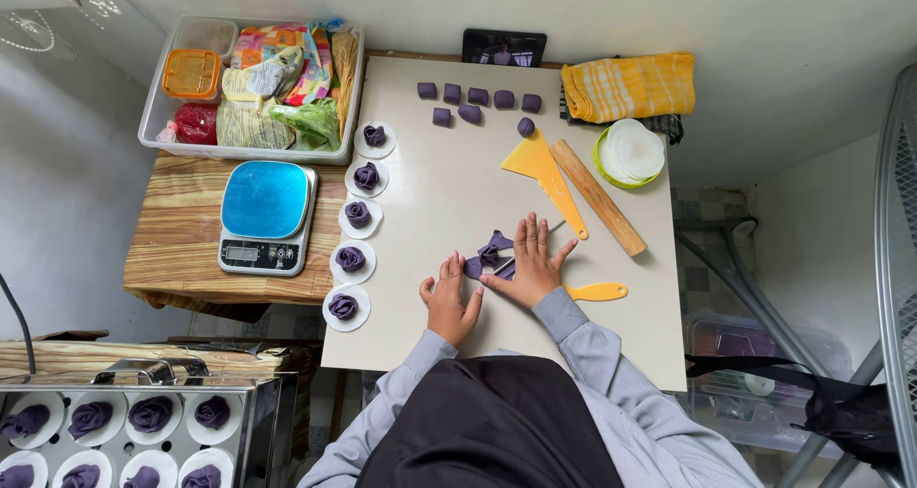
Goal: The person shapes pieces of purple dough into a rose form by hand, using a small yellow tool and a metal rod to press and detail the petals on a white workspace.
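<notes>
Both hands rest on the pale board covering the desk (449, 201). The left hand (451, 299) lies flat with fingers together, open, its fingertips touching the near edge of the purple dough strip (489, 255). The right hand (530, 264) is spread open, fingers fanned, pressing down on the same dough, which sits between and just beyond the two hands. Just right of the right hand lies a yellow knife handle (596, 292). Beyond the right hand are a yellow scraper (544, 175) and a wooden rolling pin (598, 198), and farther off a cluster of purple dough pieces (478, 101). To the left of the left hand runs a column of finished purple dough roses on white paper rounds (355, 216), with a blue-topped kitchen scale (266, 216) beyond them.
</notes>
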